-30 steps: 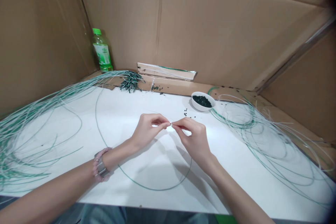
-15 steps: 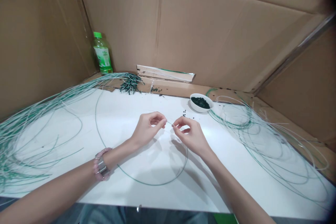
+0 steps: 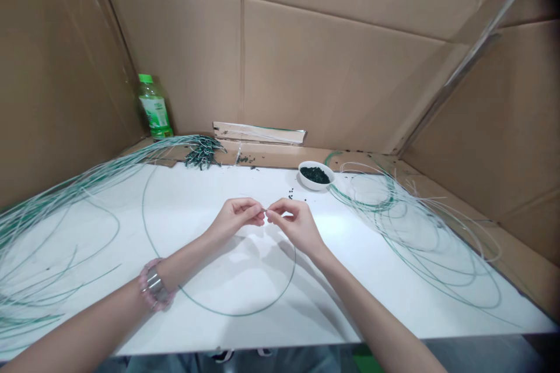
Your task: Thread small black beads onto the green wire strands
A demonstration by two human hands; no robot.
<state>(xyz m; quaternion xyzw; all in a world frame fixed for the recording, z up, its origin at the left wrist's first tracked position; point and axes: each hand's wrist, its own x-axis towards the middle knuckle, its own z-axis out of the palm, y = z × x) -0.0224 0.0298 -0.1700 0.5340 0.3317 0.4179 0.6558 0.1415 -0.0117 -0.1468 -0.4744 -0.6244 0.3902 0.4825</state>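
My left hand [image 3: 238, 214] and my right hand [image 3: 294, 221] meet fingertip to fingertip above the white tabletop, both pinched closed. A thin green wire [image 3: 236, 315] runs down from my right hand, loops towards me, passes by my left wrist and curves away to the back left. Its end lies between the two pinches; whether a small piece is held there too, I cannot make out. Just behind my right hand stands a white bowl [image 3: 317, 186] filled with small dark green pieces. A few loose dark pieces [image 3: 291, 193] lie beside it.
Long green and white wires [image 3: 109, 166] spread across the left, their dark tips bunched [image 3: 203, 152] at the back. More coiled wires [image 3: 394, 210] cover the right side. A green bottle [image 3: 155, 111] stands in the back left corner. Cardboard walls [image 3: 324, 70] enclose the table.
My hands have come together, closing the small gap where the wire showed between them. The whole view has shifted, so things appear further left and slightly lower.
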